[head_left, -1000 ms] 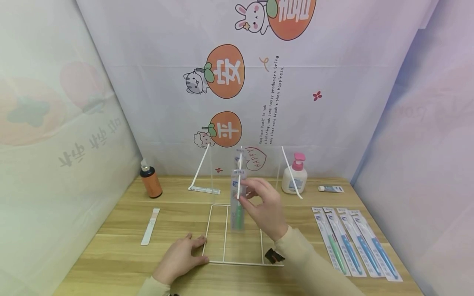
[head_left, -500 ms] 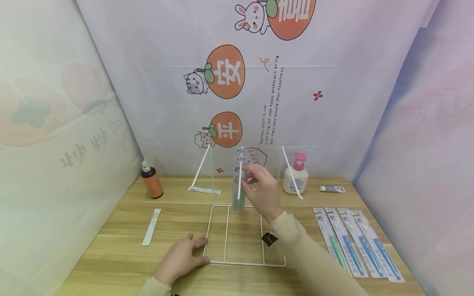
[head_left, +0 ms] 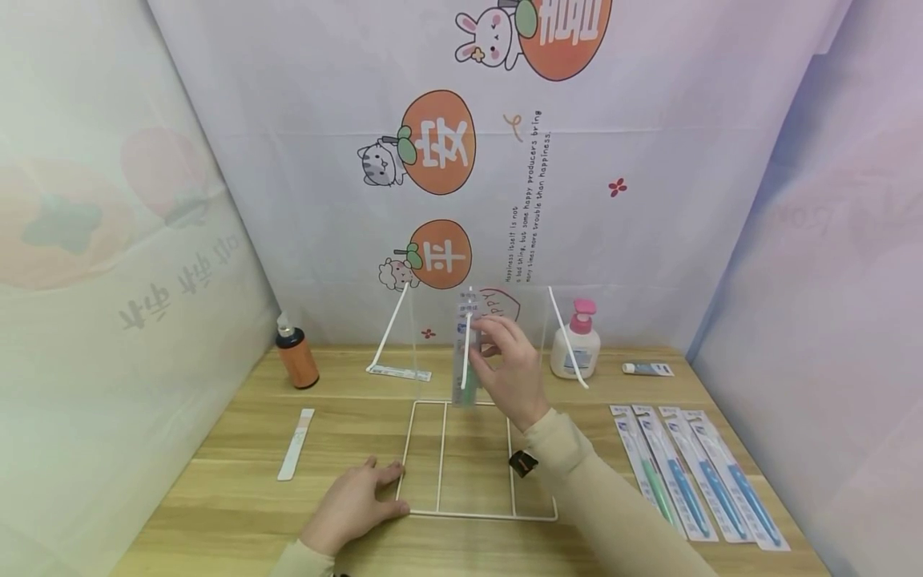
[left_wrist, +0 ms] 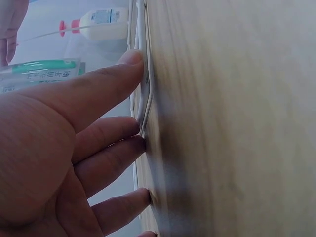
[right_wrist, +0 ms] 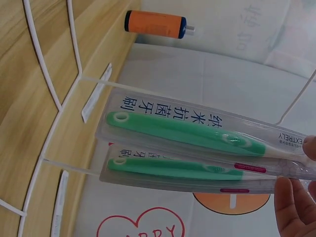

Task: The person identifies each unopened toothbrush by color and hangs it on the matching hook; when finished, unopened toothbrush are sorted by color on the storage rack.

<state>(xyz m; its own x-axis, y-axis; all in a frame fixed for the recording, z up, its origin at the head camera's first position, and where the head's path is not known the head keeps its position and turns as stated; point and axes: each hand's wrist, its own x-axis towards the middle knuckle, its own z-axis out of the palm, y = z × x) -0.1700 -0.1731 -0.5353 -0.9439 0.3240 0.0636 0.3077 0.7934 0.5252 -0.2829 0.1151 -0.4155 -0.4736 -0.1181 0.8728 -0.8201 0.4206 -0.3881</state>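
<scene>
My right hand (head_left: pixel 510 373) pinches a packaged toothbrush (head_left: pixel 459 373) by its edge, upright along the rack's middle white prong (head_left: pixel 466 344). In the right wrist view, this toothbrush (right_wrist: pixel 187 133) has a green handle, and a second green packaged toothbrush (right_wrist: pixel 177 169) hangs close behind it. The white wire rack (head_left: pixel 476 514) has a flat base and sloping prongs on either side. My left hand (head_left: pixel 355 505) rests at the base's front left corner. In the left wrist view its thumb and fingertips touch the wire frame (left_wrist: pixel 143 89) on either side of that corner.
Several packaged toothbrushes (head_left: pixel 699 473) lie in a row at right. Behind stand a pink-topped pump bottle (head_left: pixel 574 353) and an orange bottle (head_left: pixel 297 361). A small tube (head_left: pixel 647 369), a flat strip (head_left: pixel 296 445) and another strip (head_left: pixel 399 373) lie on the table.
My right hand has moved up and away with the toothbrush, back along the middle prong toward the one behind; over the last half second it barely moves. The left hand stays put.
</scene>
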